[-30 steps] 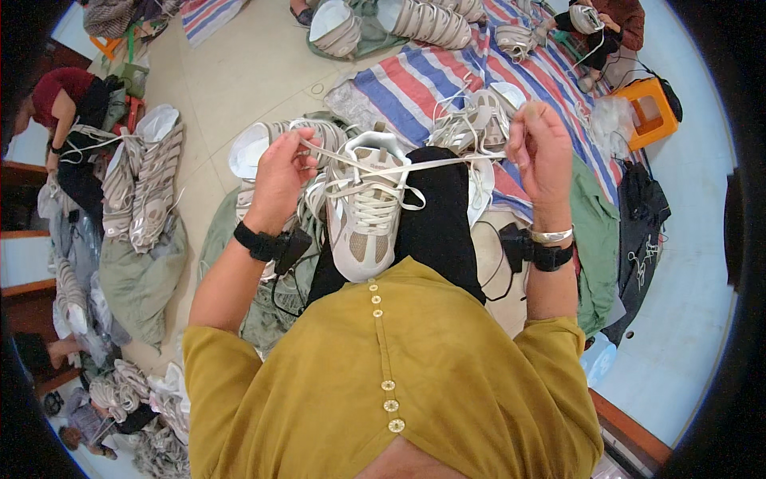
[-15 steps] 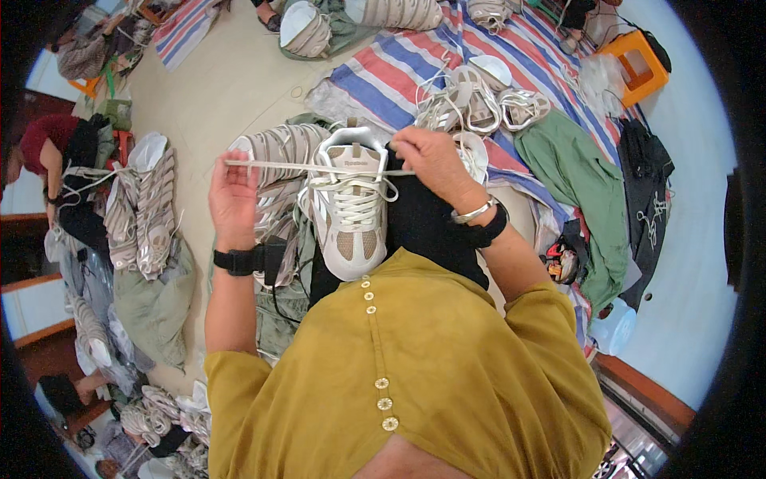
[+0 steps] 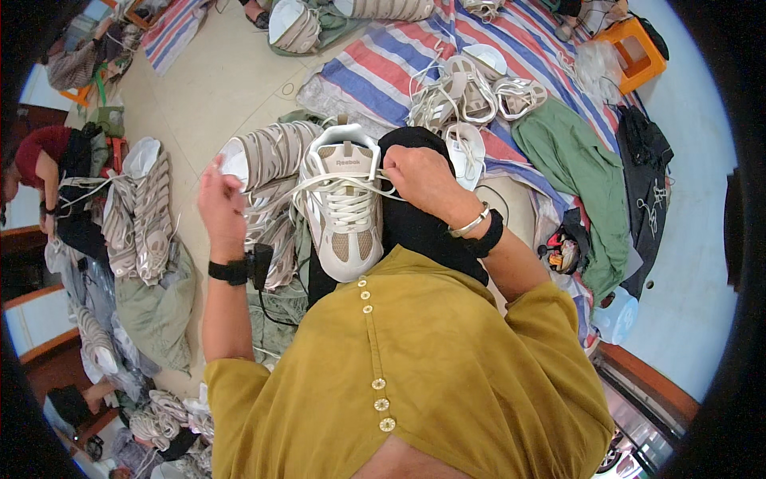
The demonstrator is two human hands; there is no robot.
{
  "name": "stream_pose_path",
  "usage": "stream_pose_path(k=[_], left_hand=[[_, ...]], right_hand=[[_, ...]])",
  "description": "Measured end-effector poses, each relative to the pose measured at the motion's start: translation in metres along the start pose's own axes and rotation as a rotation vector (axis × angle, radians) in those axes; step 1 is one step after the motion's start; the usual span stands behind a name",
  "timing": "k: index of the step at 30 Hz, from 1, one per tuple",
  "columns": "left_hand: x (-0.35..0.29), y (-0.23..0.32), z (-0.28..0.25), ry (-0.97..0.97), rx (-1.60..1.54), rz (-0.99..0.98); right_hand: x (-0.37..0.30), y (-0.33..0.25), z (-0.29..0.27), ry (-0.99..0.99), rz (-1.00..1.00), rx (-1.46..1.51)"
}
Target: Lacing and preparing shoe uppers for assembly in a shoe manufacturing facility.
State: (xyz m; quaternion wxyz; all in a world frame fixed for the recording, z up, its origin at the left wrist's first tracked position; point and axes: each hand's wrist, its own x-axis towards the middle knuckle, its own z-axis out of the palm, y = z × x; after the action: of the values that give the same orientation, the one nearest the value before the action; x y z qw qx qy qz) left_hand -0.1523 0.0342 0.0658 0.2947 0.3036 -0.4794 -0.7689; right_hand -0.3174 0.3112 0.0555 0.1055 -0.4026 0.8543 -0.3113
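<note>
A beige and white sneaker (image 3: 345,203) rests upright across my black-clad lap, its toe toward me. Pale shoelaces (image 3: 349,209) criss-cross its front, and loose lace hangs past both sides. On the right of the sneaker's collar, my right hand (image 3: 431,182) is closed, pinching a lace at its fingertips. Off to the left, apart from the sneaker, my left hand (image 3: 222,203) is raised with its slightly blurred fingers loosely apart. No lace shows stretched to it. Between that hand and the sneaker lies a row of nested beige sneakers (image 3: 275,156).
More sneakers (image 3: 471,88) lie on a striped sheet (image 3: 375,68) ahead. Green cloth (image 3: 574,191) spreads to the right, near an orange stool (image 3: 634,54). At left are stacked shoes (image 3: 152,211) and another person in a dark red top (image 3: 44,152).
The lace stretched taut between my hands has gone slack and left my left hand. That hand has drawn slightly left and down; my right hand has come slightly lower, toward the sneaker.
</note>
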Motion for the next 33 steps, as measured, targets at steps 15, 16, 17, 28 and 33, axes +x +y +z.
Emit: stream_pose_path(k=[15,16,17,28,33], left_hand=[[-0.038,-0.042,0.041,-0.423,0.644,-0.061],[-0.038,-0.041,0.042,-0.461,0.682,-0.049],[-0.038,-0.041,0.044,-0.444,0.700,-0.042],[-0.030,-0.050,0.042,-0.402,0.778,0.367],[-0.036,-0.041,0.053,-0.404,0.599,-0.093]], right_hand=[[0.009,0.002,-0.013,0.021,-0.382,-0.126],[0.011,0.004,-0.012,0.024,-0.406,-0.134],[0.012,0.004,-0.013,0.021,-0.414,-0.134],[0.042,-0.006,-0.025,-0.291,-0.352,-0.190],[0.044,-0.013,-0.003,-0.297,-0.253,-0.385]])
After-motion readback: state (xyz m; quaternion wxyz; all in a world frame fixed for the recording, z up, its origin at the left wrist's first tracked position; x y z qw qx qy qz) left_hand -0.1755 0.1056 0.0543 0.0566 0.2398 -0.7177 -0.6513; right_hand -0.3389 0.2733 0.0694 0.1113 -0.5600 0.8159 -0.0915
